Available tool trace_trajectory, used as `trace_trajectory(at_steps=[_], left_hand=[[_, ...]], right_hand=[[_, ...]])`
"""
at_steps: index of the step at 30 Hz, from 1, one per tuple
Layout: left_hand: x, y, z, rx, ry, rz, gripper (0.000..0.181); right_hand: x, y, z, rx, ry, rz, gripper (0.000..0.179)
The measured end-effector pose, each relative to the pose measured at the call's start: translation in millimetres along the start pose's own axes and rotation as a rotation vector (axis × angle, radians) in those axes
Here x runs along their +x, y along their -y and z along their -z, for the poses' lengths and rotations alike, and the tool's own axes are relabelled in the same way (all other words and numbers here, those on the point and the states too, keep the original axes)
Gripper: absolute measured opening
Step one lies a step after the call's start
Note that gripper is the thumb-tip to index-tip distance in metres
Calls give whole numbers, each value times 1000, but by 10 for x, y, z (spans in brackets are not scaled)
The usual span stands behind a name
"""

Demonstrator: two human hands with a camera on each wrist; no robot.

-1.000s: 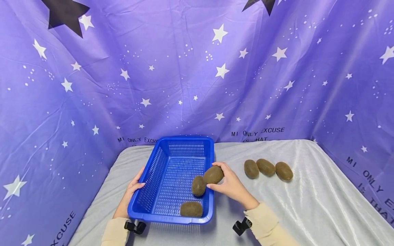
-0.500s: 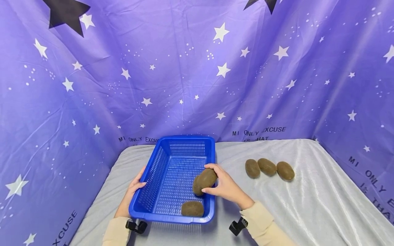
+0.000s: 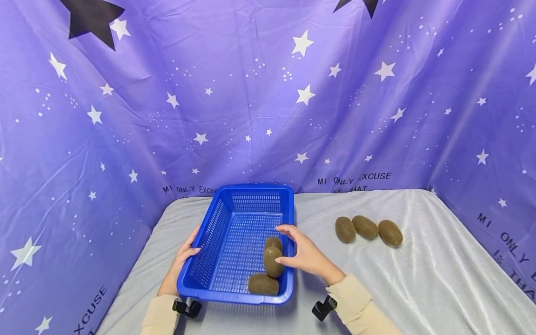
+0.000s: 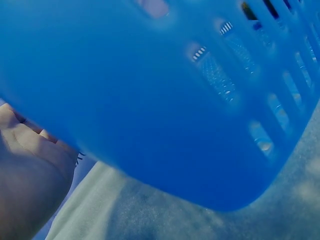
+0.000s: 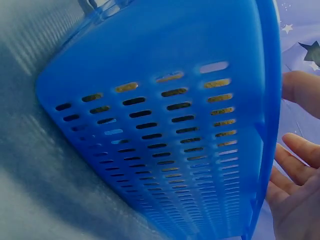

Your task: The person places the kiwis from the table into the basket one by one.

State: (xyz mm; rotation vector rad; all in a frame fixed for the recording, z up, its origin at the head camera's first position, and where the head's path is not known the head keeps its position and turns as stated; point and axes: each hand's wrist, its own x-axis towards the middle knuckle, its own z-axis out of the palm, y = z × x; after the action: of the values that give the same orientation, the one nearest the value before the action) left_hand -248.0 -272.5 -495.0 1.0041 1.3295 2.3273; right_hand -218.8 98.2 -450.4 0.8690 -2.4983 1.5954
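Kiwis (image 3: pixel 273 264): 3 inside basket (image 3: pixel 236 296), along its right side; 3 on cloth (image 3: pixel 427 298), right of basket. Right hand (image 3: pixel 307 255): grip released, fingers parted, thumb by middle kiwi. Left hand (image 3: pixel 180 258) grips left rim. Step, judged: placing, nearly done. Next move calls for lifting right hand clear of rim, toward outer 3.

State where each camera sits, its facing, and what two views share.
Head: worn there, facing forward-down at rectangular blue plastic basket; left hand, right hand, beige sleeves show.
Left wrist: worn there, facing basket's side; left hand partly shows.
Right wrist: worn there, facing basket's slotted side; right hand partly shows.
Both wrist views share the basket.
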Motion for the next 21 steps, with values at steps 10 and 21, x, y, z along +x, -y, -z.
trace_trajectory(at_steps=[10,21], left_hand=[[-19,-8,-7,19,-30,17,63],[-29,-3,9,-14,-28,15,63]], right_hand=[[-108,174,147,51,-76,-14,60],[-336,-295,379,-31,-218,34,57]])
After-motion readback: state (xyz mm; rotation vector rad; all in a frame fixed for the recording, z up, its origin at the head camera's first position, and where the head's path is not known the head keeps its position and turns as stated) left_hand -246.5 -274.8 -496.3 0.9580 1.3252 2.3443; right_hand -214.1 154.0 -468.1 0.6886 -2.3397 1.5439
